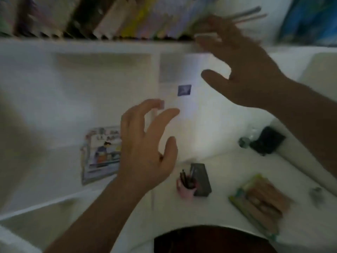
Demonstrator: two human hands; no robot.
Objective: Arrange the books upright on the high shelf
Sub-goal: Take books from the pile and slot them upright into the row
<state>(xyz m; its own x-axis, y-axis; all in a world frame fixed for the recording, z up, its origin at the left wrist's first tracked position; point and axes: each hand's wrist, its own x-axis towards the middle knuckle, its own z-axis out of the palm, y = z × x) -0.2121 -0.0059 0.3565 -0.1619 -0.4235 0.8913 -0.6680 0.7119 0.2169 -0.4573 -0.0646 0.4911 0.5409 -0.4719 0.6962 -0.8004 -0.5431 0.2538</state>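
Both hands are empty right now: right hand [242,70] spread wide just under the high shelf [91,45], left hand [145,143] lower with fingers loosely curled. The books [113,17] sit up there in a row, leaning over. It's blurry, but they look thin and light, probably a bit floppy, so I'd pinch the spines low and push them straight.
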